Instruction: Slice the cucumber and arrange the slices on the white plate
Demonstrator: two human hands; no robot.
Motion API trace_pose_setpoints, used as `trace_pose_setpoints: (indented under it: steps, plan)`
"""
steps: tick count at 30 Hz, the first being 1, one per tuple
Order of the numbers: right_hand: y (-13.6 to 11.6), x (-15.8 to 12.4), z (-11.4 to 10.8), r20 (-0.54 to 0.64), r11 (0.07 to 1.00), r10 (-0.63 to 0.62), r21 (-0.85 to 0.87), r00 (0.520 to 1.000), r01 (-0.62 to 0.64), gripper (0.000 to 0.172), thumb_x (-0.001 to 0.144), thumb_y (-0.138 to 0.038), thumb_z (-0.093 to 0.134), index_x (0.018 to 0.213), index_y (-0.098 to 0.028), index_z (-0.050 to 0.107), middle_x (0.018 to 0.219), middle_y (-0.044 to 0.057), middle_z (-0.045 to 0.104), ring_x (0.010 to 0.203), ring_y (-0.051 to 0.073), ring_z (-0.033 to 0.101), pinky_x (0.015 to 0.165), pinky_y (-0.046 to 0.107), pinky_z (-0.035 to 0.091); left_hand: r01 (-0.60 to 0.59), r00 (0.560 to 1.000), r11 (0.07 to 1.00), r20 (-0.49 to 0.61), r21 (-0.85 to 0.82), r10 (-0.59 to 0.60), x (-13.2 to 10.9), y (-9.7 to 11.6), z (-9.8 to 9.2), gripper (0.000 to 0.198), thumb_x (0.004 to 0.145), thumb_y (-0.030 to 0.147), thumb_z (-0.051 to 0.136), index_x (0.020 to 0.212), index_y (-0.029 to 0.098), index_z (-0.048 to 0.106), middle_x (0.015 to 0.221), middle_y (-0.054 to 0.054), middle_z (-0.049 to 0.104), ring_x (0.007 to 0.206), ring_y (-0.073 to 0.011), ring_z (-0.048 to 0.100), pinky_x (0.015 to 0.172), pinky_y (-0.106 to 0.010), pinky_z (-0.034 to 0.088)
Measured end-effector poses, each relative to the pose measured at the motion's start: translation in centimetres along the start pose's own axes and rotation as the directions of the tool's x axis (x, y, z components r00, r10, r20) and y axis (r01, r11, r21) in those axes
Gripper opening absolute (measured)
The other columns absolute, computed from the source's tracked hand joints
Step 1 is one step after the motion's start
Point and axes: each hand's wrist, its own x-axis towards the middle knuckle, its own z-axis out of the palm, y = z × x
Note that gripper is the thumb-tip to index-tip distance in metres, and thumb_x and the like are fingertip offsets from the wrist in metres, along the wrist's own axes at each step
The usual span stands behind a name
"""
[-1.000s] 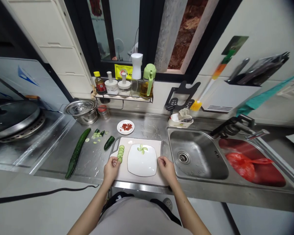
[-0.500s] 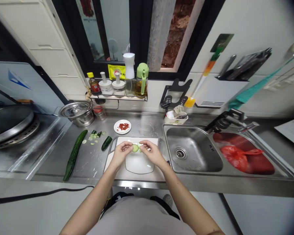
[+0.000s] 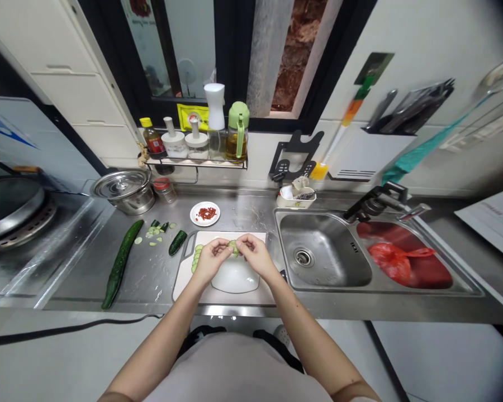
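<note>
Over the far part of a white plate (image 3: 235, 279), both hands pinch green cucumber slices (image 3: 233, 247) between the fingertips. My left hand (image 3: 212, 255) is closed on the slices from the left, and my right hand (image 3: 254, 252) is closed on them from the right. How many slices they hold I cannot tell. Beneath the plate lies a pale cutting board (image 3: 184, 285). A row of overlapping cucumber slices (image 3: 197, 258) rests on the board's left part, beside my left hand.
Left of the board are a cut cucumber piece (image 3: 178, 243), a long cucumber (image 3: 123, 262) and cucumber scraps (image 3: 154, 237). Behind stands a small dish (image 3: 205, 221) of chopped red pieces. A lidded pot (image 3: 128, 192) is at the back left, the sink (image 3: 324, 245) at right.
The fingertips have drawn closer together around the slices. The whole view has shifted slightly, and the row of slices at the board's left now shows beside my left hand.
</note>
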Motion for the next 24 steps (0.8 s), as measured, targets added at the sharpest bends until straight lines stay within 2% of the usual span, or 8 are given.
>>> trace_pose_setpoints:
  steps: [4, 9, 13, 16, 19, 22, 24]
  plan:
    - [-0.4, -0.3, 0.3, 0.002, 0.989, 0.121, 0.088, 0.993, -0.121, 0.023, 0.074, -0.042, 0.063, 0.074, -0.020, 0.058, 0.057, -0.003, 0.056, 0.050, 0.010, 0.050, 0.045, 0.021, 0.038, -0.130, 0.990, 0.974, -0.033, 0.188, 0.138, -0.4, 0.0, 0.1, 0.021, 0.075, 0.035, 0.070, 0.083, 0.016, 0.068, 0.078, -0.002, 0.067, 0.067, -0.0115, 0.055, 0.066, -0.024, 0.043]
    - [-0.4, -0.3, 0.5, 0.011, 0.946, 0.282, 0.164, 0.959, -0.280, 0.021, 0.069, -0.039, 0.063, 0.073, -0.020, 0.057, 0.052, -0.005, 0.055, 0.042, 0.009, 0.048, 0.038, 0.019, 0.034, -0.247, 0.956, 0.864, -0.037, 0.439, 0.292, -1.1, 0.1, -0.2, 0.013, 0.080, 0.029, 0.064, 0.083, 0.018, 0.069, 0.079, -0.002, 0.067, 0.067, -0.0121, 0.054, 0.068, -0.026, 0.043]
    - [-0.4, -0.3, 0.5, 0.034, 0.935, 0.303, 0.184, 0.952, -0.304, 0.025, 0.068, -0.042, 0.065, 0.073, -0.019, 0.057, 0.053, -0.004, 0.056, 0.044, 0.009, 0.050, 0.037, 0.018, 0.033, -0.266, 0.944, 0.832, -0.043, 0.486, 0.327, -1.4, 0.3, -0.3, 0.014, 0.080, 0.029, 0.064, 0.086, 0.019, 0.072, 0.076, -0.002, 0.066, 0.065, -0.0123, 0.053, 0.065, -0.026, 0.043]
    - [-0.4, -0.4, 0.5, 0.040, 0.946, 0.283, 0.154, 0.958, -0.286, 0.027, 0.068, -0.044, 0.066, 0.075, -0.019, 0.057, 0.055, -0.004, 0.056, 0.045, 0.009, 0.050, 0.037, 0.017, 0.032, -0.173, 0.971, 0.895, -0.083, 0.411, 0.226, -1.5, 0.3, -0.1, 0.019, 0.077, 0.032, 0.066, 0.087, 0.018, 0.073, 0.071, -0.002, 0.066, 0.062, -0.0123, 0.054, 0.063, -0.025, 0.043]
    - [-0.2, -0.6, 0.3, 0.038, 0.967, 0.229, 0.109, 0.973, -0.231, 0.026, 0.069, -0.043, 0.066, 0.075, -0.019, 0.057, 0.056, -0.004, 0.056, 0.047, 0.009, 0.050, 0.039, 0.017, 0.033, -0.019, 0.997, 0.981, -0.075, 0.192, 0.034, -1.4, 0.3, 0.1, 0.027, 0.075, 0.036, 0.067, 0.091, 0.016, 0.074, 0.073, -0.004, 0.070, 0.063, -0.0135, 0.059, 0.061, -0.025, 0.045]
    - [0.1, -0.8, 0.0, 0.065, 0.985, 0.156, 0.068, 0.986, -0.161, 0.025, 0.071, -0.042, 0.066, 0.073, -0.019, 0.057, 0.060, -0.003, 0.058, 0.052, 0.009, 0.052, 0.044, 0.019, 0.038, 0.178, 0.984, 0.984, -0.014, 0.003, -0.178, -1.1, 0.1, 0.2, 0.034, 0.076, 0.042, 0.064, 0.093, 0.014, 0.074, 0.075, -0.006, 0.072, 0.059, -0.0120, 0.059, 0.052, -0.022, 0.039]
    - [0.4, -0.9, -0.1, 0.079, 0.992, 0.115, 0.049, 0.990, -0.119, 0.024, 0.073, -0.042, 0.066, 0.072, -0.019, 0.058, 0.063, -0.002, 0.059, 0.056, 0.010, 0.054, 0.049, 0.020, 0.042, 0.265, 0.964, 0.961, 0.007, -0.074, -0.266, -1.0, -0.1, 0.2, 0.035, 0.073, 0.043, 0.068, 0.092, 0.015, 0.073, 0.077, -0.006, 0.072, 0.058, -0.0103, 0.057, 0.049, -0.020, 0.034]
